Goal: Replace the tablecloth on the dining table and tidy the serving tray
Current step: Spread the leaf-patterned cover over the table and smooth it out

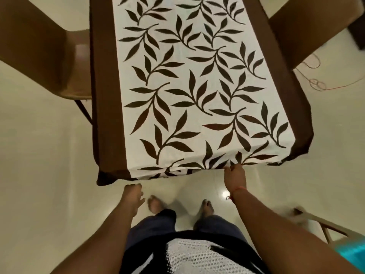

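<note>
A white tablecloth (197, 86) printed with dark brown leaves and edged with brown borders covers the dining table, hanging over its near end. My right hand (235, 177) pinches the cloth's near hem, right of centre. My left hand (133, 196) hangs below the near left corner, fingers loosely curled, holding nothing and apart from the cloth. No serving tray is in view.
A brown chair (39, 48) stands at the table's left and another (308, 30) at the far right. A thin red cord (316, 84) lies on the pale floor at right. A chair frame (324, 224) with something teal sits at my right. My bare feet stand just before the table.
</note>
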